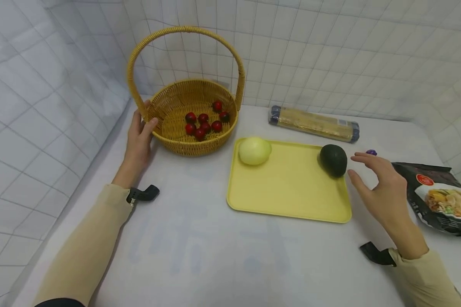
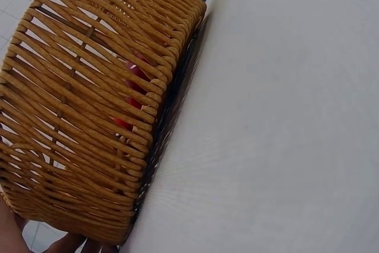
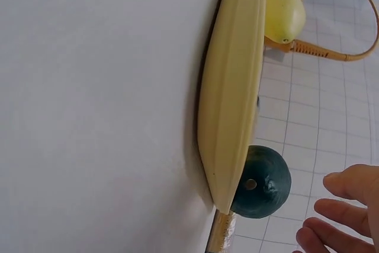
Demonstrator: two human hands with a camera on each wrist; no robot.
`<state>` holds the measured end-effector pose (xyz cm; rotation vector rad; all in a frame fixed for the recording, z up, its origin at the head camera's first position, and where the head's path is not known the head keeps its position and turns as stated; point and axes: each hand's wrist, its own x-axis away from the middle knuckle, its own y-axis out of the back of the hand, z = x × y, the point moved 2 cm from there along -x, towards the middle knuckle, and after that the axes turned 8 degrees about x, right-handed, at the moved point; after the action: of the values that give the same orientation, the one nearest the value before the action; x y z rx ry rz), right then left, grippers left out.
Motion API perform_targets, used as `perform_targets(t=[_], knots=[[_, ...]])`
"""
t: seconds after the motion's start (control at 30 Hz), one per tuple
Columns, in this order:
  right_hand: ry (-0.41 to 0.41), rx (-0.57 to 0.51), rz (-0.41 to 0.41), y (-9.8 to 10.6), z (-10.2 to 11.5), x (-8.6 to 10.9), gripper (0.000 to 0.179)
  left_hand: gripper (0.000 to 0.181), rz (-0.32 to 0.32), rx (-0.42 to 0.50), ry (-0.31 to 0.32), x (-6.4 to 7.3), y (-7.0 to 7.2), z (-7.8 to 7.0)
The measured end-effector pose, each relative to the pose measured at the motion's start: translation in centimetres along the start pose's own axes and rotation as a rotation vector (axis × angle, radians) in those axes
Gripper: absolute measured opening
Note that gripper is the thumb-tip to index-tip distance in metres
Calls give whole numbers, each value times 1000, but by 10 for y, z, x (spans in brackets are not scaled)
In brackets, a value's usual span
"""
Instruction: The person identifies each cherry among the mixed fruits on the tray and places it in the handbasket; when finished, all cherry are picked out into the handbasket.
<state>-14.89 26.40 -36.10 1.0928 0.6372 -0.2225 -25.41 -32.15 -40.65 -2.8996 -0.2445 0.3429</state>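
Observation:
At the far left, my left hand (image 1: 139, 138) holds the side of the wicker basket (image 1: 192, 149), thumb at the rim by the handle's foot and fingers partly hidden behind. Inside the basket lie several dark red cherries (image 1: 200, 134). My right hand (image 1: 384, 187) hovers with fingers spread and bent beside the dark green avocado (image 1: 333, 160), a small gap between them. That avocado sits in the upper right corner of the yellow tray (image 1: 288, 187). A pale yellow-green round fruit (image 1: 255, 151) rests in the tray's upper left corner.
Behind the tray lies a long gold package with dark blue ends (image 1: 314, 124). A black food packet with a noodle picture (image 1: 442, 198) lies right of my right hand. A small purple object (image 1: 371, 152) shows just beyond that hand. White tiled walls (image 1: 311, 51) enclose the table.

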Motion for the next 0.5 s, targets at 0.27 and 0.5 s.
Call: perform_targets(t=[0.27, 0.5], knots=[[39, 41, 85, 7, -3, 13, 51, 66, -62, -343, 10, 21, -3, -7], [30, 42, 72, 9, -4, 20, 59, 63, -87, -471, -44, 57, -11, -23]])
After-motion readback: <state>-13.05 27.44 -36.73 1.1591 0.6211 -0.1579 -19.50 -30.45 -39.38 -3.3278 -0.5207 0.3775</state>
